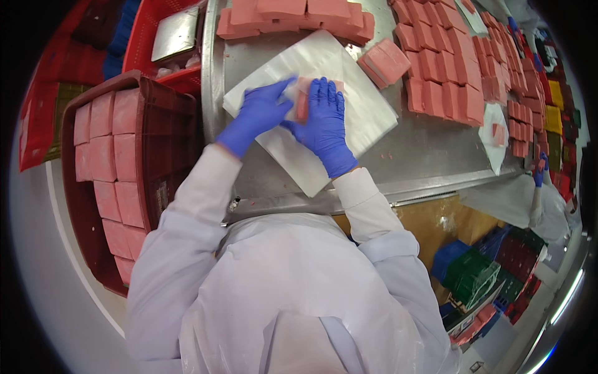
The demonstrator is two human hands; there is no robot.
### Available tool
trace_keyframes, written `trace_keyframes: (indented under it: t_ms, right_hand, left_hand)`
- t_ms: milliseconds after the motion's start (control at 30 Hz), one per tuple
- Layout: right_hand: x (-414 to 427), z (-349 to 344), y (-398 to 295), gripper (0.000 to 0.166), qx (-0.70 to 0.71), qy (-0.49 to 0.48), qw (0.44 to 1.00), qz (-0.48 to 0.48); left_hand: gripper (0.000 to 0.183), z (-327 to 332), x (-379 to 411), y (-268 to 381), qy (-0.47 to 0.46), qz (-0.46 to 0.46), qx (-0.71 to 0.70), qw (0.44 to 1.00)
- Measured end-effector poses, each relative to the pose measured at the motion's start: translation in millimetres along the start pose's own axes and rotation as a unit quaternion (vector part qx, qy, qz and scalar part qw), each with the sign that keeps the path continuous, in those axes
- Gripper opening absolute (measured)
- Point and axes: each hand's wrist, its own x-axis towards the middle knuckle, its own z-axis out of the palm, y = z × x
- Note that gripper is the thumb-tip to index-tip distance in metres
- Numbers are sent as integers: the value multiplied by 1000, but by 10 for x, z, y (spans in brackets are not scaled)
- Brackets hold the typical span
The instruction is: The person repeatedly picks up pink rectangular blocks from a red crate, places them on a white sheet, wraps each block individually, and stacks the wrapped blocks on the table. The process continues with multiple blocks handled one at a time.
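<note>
A pink block (302,104) lies on a stack of white wrapping sheets (369,105) on the metal table. My right hand (326,124), in a blue glove, rests flat over the block with its fingers stretched and covers much of it. To the block's left, my left hand (261,110), also gloved in blue, is held over the sheets; its fingers are apart, slightly blurred, with nothing seen in them. Just right of the sheets stands a small pile of pink slabs (385,61).
A dark red crate (163,140) of wrapped pink blocks stands left of the table (420,149). Behind it, a red crate (145,37) holds a metal plate. Rows of pink blocks (444,65) fill the table's right. A co-worker's gloved hands (540,170) show at far right.
</note>
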Motion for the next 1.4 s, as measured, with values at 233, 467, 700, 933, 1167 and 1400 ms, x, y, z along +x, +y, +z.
trace_keyframes:
  t_ms: [233,467,700,933,1167,1400]
  right_hand:
    - [61,127,-90,62,-94,-46,994,-38]
    - [404,-55,660,39,375,-57,881,284]
    - [474,32,760,30,292,-43,907,301]
    - [727,-401,679,19,540,-27,796,273]
    - [1330,-488,823,22,604,32,781,157]
    - [1223,-374,1072,24,484,127,842,200]
  left_hand:
    - [25,407,-200,-126,235,-8,-203,951]
    - [28,622,148,105,268,123,-223,929]
    - [31,128,421,564,111,150,206,961]
    - [25,381,448,229,317,144,-169,922]
    - [22,24,1421,774,186,141,-126,964]
    - [23,381,1530,930,177,146,-103,968]
